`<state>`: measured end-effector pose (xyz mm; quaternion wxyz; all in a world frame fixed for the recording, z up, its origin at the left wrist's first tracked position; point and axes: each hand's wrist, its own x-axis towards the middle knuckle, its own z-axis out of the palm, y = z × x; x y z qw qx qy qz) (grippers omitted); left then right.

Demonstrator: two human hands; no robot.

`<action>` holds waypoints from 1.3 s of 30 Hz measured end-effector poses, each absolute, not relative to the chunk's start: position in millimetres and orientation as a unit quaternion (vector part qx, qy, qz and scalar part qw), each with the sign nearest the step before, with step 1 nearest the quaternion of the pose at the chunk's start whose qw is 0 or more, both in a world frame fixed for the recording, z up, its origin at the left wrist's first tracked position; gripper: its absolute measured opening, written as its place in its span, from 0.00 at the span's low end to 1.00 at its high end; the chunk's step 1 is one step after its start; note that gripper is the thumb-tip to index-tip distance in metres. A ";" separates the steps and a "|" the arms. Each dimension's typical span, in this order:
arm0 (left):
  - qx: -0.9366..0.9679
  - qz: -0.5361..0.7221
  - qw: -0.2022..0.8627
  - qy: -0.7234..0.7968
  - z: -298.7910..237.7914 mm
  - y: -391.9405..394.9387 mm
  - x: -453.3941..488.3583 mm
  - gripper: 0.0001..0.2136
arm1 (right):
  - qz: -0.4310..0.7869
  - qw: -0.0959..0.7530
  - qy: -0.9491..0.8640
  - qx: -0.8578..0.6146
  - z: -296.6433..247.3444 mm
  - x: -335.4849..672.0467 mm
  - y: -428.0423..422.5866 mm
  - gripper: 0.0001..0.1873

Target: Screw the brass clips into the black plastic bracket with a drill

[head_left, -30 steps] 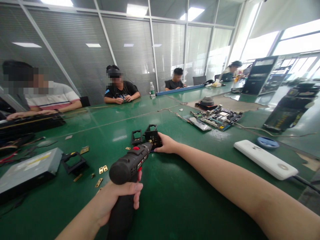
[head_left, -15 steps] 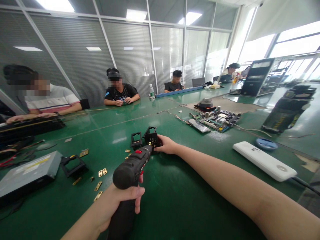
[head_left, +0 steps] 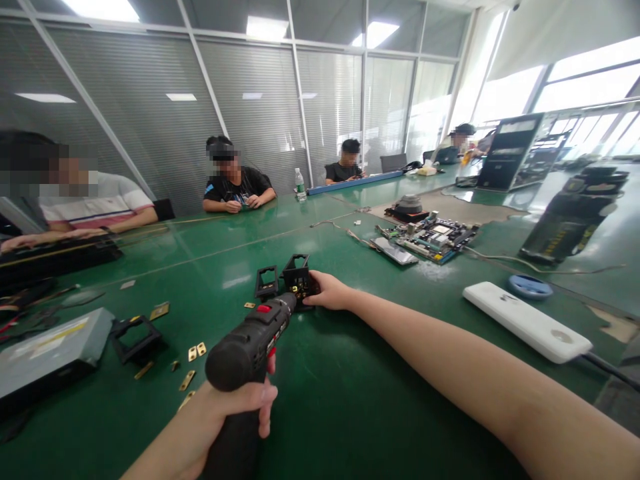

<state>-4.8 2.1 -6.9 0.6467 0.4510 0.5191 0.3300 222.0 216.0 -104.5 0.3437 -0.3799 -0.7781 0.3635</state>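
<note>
Clasping the pistol grip of a cordless drill [head_left: 245, 347] in the left hand [head_left: 220, 403], with a finger [head_left: 271, 365] close by the red trigger [head_left: 271, 353]; hard to say if pressing it. Holding the right side of a black plastic bracket [head_left: 296, 273] in the right hand [head_left: 327, 290], on the green table [head_left: 350, 373], well short of its far edge. Judging by the aim, probably working on a fastener beside the small brass part [head_left: 295, 289] low on the bracket's near face; impossible to make out contact at the tip.

To do this well, line up the chuck [head_left: 286, 305] squarely before squeezing, to avoid slipping off at a slant. Push along the drill's axis, start slowly, and ease off at any stiffening. Brace the bracket firmly down against the table to resist twisting, with the right hand clear of the tip. Avoid nudging the second bracket [head_left: 265, 294], just left of the first, or scattering the loose brass plates [head_left: 193, 353], left of the drill and farther from the table's far edge.
</note>
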 end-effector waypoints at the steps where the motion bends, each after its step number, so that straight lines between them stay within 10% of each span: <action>1: 0.451 0.328 0.644 0.523 -7.2 1.9 -5.0 0.15 | 0.364 0.342 -0.778 -0.380 -104.4 221.9 216.1 0.20; 39: 0.473 0.348 0.590 0.554 -7.4 -3.3 -1.2 0.16 | 0.341 0.333 -0.790 -0.386 -95.7 221.4 212.7 0.20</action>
